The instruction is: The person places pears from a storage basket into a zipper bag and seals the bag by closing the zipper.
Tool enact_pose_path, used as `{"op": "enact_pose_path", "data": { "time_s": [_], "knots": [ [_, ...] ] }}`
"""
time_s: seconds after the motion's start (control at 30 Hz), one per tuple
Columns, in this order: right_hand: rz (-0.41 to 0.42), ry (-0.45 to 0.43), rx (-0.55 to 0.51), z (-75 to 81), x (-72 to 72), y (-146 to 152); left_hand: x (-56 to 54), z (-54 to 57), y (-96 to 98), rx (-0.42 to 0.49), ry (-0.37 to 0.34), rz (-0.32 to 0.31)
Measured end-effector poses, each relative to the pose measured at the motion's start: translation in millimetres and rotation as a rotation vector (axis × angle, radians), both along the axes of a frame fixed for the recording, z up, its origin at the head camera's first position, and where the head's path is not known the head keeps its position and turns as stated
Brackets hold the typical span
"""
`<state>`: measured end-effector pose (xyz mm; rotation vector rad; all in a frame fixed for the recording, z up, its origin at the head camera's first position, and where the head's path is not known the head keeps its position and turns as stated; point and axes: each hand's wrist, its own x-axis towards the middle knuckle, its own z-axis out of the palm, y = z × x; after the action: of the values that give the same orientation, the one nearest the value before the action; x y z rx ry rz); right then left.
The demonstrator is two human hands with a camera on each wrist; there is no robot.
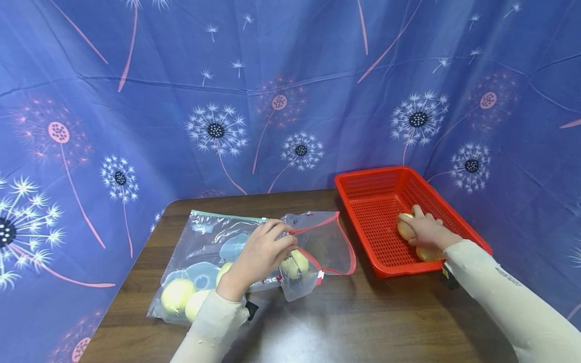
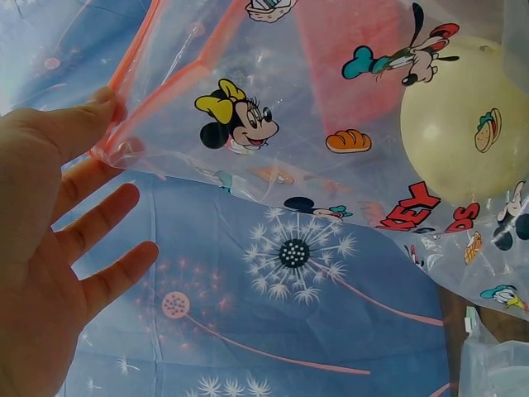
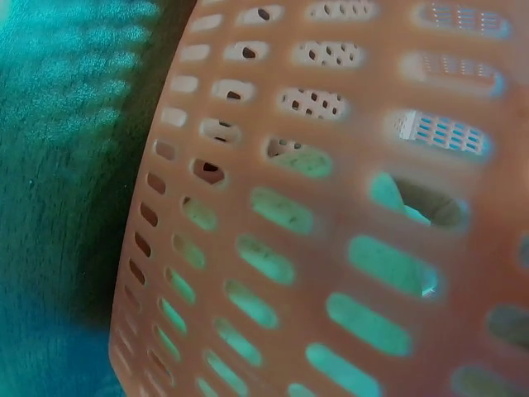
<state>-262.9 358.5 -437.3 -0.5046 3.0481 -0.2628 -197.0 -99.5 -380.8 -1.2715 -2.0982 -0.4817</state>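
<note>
My left hand (image 1: 260, 252) pinches a corner of the mouth of a clear zip bag (image 1: 329, 252) with red edging and cartoon prints; in the left wrist view, thumb and forefinger hold its rim and the other fingers are spread. One pale yellow round fruit (image 1: 295, 264) lies inside that bag. Over in the red plastic basket (image 1: 369, 212), my right hand (image 1: 428, 229) grips a yellow round fruit (image 1: 405, 228). Another fruit (image 1: 428, 253) sits under that wrist. The right wrist view shows mostly the slotted basket wall (image 3: 248, 207), fruit visible through its slots.
A larger clear bag (image 1: 213, 237) with a green zip lies on the left of the wooden table (image 1: 327, 322), with several pale yellow fruits (image 1: 178, 296) in it. Blue dandelion-print cloth (image 1: 290, 60) hangs behind the table and along both sides.
</note>
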Motion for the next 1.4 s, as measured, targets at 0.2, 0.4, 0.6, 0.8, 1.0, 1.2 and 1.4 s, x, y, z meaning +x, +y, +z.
{"op": "enact_pose_path", "data": {
  "time_s": [0.2,0.4,0.6,0.8,1.0,1.2,1.4],
  "knots": [
    [0.017,0.045,0.015,0.9,-0.2,-1.9,0.0,0.0,0.0,0.001,-0.001,-0.002],
    [-0.001,0.029,0.007,-2.9,-1.6,-1.4,0.7,-0.6,0.4,0.003,0.000,0.000],
    [0.003,0.017,-0.002,-2.9,-2.4,-2.1,1.6,-0.9,-0.4,0.006,-0.010,-0.005],
    [0.020,0.017,0.008,-2.1,-1.5,-1.5,1.6,-0.8,-0.3,0.004,-0.012,-0.006],
    [0.035,0.059,-0.016,0.3,-0.2,-0.7,1.7,-0.4,0.3,0.004,-0.001,-0.006],
    [0.038,0.098,-0.031,0.2,0.0,3.0,2.2,0.4,1.3,0.002,0.004,-0.006],
    [0.032,0.109,-0.033,1.9,0.5,3.6,2.9,1.6,1.3,-0.003,0.011,-0.003]
  ]
}}
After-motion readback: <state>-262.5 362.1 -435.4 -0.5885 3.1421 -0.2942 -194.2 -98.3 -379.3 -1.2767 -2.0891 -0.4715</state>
